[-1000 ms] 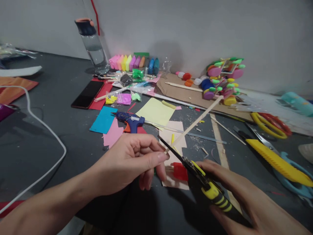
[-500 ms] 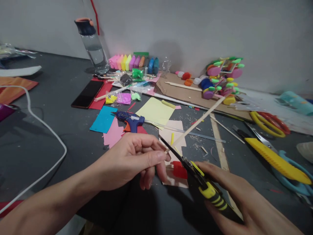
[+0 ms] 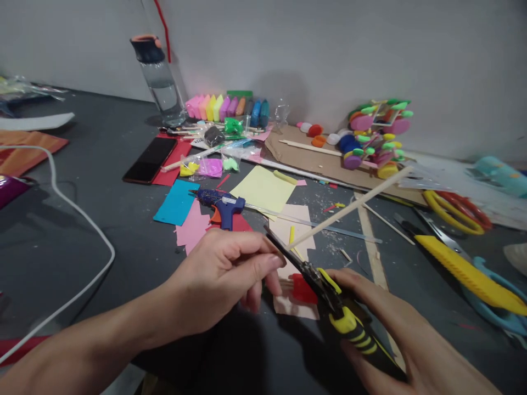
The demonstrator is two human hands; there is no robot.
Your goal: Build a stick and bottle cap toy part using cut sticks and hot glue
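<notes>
My right hand (image 3: 382, 323) is wrapped round the yellow-and-black handles of a pair of long-nose pliers (image 3: 317, 282), whose dark jaws point up and left. A thin wooden stick (image 3: 349, 207) slants up to the right, its lower end running behind the jaws. My left hand (image 3: 234, 269) pinches that lower end between thumb and fingers, close to the jaws; the tip itself is hidden. Below the jaws, a red piece (image 3: 303, 288) with small sticks lies on pale pink paper (image 3: 294, 307).
A blue glue gun (image 3: 226, 204) lies behind my left hand, beside a phone (image 3: 150, 159) and a water bottle (image 3: 162, 90). On the right are a yellow utility knife (image 3: 469, 269) and scissors (image 3: 453, 211). A colourful clay-and-stick model (image 3: 376, 137) stands at the back. A white cable (image 3: 78, 206) curves on the left.
The wooden stick has swung lower, its far end moving right and slightly down. The pliers have shifted a little left against the stick; both hands keep their grip.
</notes>
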